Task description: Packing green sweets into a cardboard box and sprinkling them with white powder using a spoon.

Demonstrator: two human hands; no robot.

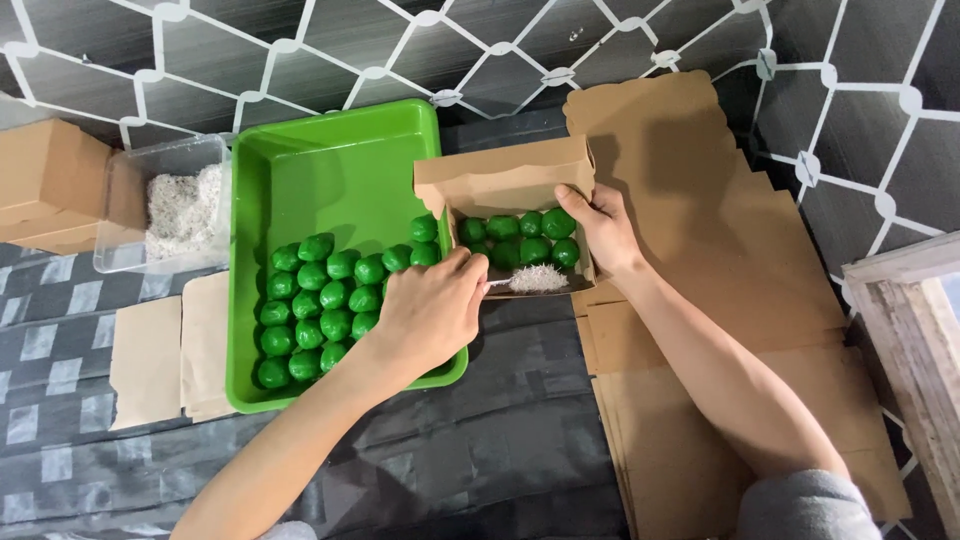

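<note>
- A small brown cardboard box (505,185) is held at the centre of the frame, over the right edge of the green tray (330,160); its lid stands open toward the upper left.
- The box is steadied by the right hand (603,228), whose grip is closed on the box's right wall, thumb on the inside rim and fingers hidden behind.
- Seven or so green balls (535,248) are already seen packed inside the box, in two rows.
- A spoon (530,280) heaped with white shreds is held by the left hand (430,312), the grip closed around its handle; the spoon's bowl is poised at the lower edge of the box, just beside the balls.
- No white shreds can be made out on the boxed balls, so the topping is judged as barely begun or not yet done.
- Roughly twenty more green balls (320,305) are left in the lower half of the tray; its upper half is bare.
- The shreds are kept in a clear plastic tub (180,205) at the upper left, beside a stack of closed brown boxes (45,185).
- Flat, unfolded cardboard blanks (700,260) are piled at the right on the dark table (500,450), which suggests many boxes are left to fill.
</note>
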